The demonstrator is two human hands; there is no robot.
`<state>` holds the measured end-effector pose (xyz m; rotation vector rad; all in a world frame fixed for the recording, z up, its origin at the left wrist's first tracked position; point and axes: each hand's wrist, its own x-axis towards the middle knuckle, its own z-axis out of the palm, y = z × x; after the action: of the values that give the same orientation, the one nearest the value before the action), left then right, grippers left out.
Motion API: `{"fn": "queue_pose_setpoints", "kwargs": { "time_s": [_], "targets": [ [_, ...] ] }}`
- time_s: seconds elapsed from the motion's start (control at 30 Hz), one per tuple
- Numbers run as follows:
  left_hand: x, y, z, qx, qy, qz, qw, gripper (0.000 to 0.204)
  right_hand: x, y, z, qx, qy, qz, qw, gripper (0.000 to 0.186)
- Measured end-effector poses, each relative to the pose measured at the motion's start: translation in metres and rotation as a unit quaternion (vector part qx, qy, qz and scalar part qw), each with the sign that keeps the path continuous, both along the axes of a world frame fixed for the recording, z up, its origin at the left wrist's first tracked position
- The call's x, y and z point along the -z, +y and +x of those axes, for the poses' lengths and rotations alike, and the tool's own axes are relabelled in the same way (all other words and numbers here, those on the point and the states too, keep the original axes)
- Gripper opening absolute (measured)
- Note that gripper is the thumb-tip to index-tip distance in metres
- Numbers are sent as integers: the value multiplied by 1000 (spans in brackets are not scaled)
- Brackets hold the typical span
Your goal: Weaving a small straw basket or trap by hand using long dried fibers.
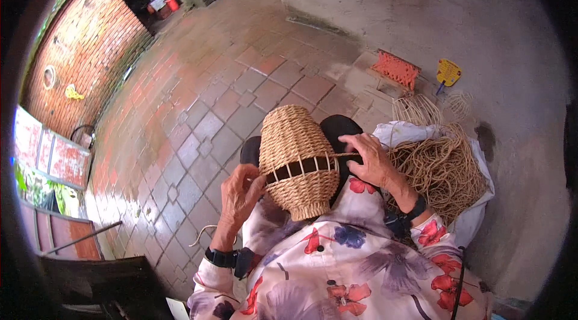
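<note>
A woven straw-coloured basket (291,133) lies in my lap on dark and floral clothing, with an open band of bare upright stakes (299,166) across its lower half. My left hand (241,193) is at the basket's left side, fingers curled in at the band's end; what they pinch is too small to make out. My right hand (371,164) is at the right side, fingers bent around a twisted cord (343,154) that runs to the band.
A white sack (481,193) of tangled cord (439,175) sits at my right, with coils (415,109), an orange block-shaped item (395,69) and a yellow flyswatter (448,73) beyond. Tiled floor (198,133) stretches ahead, bordered by brick (84,49) and concrete (409,1) walls. A dark surface (96,284) is lower left.
</note>
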<state>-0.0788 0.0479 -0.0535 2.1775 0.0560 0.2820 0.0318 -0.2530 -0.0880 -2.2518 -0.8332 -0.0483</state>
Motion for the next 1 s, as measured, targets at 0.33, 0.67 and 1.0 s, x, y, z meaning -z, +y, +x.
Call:
{"fn": "queue_pose_setpoints", "kwargs": {
  "time_s": [0.33,0.67,1.0],
  "targets": [
    [1,-5,-1,-3,93,-18,996,23,-29,-200,61,499,-71,-78,860,33],
    [-10,-3,3,25,69,48,996,24,-15,-10,-19,121,89,125,981,10],
    [21,24,-6,41,-41,154,986,19,-1,41,-23,174,48,68,981,20]
  ]
}}
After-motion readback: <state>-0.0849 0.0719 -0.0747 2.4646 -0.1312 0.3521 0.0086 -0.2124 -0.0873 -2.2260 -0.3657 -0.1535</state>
